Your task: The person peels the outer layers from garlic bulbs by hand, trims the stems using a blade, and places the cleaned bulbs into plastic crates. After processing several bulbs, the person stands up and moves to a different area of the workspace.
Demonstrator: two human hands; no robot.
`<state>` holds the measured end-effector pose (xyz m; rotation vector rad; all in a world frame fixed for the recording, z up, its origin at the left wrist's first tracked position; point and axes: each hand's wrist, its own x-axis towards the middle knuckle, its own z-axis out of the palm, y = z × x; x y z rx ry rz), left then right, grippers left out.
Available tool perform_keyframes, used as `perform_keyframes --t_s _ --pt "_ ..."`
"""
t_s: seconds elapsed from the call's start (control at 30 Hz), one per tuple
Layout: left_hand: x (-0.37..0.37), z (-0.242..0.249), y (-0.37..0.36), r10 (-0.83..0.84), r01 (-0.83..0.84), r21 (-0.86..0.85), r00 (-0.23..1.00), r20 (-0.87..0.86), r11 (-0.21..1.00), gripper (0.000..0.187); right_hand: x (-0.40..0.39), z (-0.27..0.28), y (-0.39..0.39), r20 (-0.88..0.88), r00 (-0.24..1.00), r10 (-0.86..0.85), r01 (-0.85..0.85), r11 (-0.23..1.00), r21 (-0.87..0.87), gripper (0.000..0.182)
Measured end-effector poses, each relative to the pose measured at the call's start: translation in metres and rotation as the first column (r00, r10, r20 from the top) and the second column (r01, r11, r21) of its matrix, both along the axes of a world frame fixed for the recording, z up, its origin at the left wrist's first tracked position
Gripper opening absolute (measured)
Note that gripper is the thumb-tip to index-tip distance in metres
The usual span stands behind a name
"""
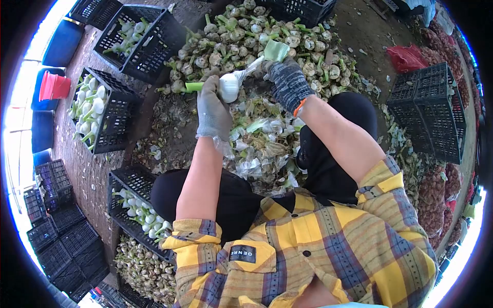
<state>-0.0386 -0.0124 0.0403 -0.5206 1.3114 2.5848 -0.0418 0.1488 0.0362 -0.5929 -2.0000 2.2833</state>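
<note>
My left hand (212, 110), in a light grey glove, is closed around a garlic bulb (229, 89). The bulb is white and clean, and a cut green stem (193, 87) sticks out to the left of the hand. Closed fingers of my right hand (289, 84), in a dark mottled glove with an orange cuff, pinch a strip of garlic skin (250, 67). This pale strip runs from the bulb to the right fingers, with a light green flap (276, 51) above them. Below both hands lies a heap of peeled skins (264, 141).
A pile of unpeeled garlic (236, 36) spreads on the ground ahead. Black crates of white bulbs (115, 115) stand at the left, another crate (134, 177) beside my left knee. Stacked black crates (429, 113), a red sack (406, 58) and net bags (432, 200) are at the right.
</note>
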Motion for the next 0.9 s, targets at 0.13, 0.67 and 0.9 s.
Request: perform_keyframes --t_s 0.13,0.67,0.9 --pt "-0.003 -0.005 -0.011 0.045 -0.067 -0.114 0.982 -0.183 0.991 0.023 0.007 0.015 -0.004 0.199 0.961 0.192 -0.096 0.907 -0.411 0.026" --pt "0.001 -0.014 -0.004 0.008 -0.019 -0.183 0.998 -0.065 0.983 0.032 0.008 0.011 -0.011 0.161 0.959 0.235 -0.279 0.889 0.364 0.029" --pt "-0.007 -0.002 -0.016 0.098 -0.146 0.176 0.962 0.256 0.974 0.027 0.011 0.000 -0.005 0.329 0.499 0.801 -0.635 0.081 0.768 0.022"
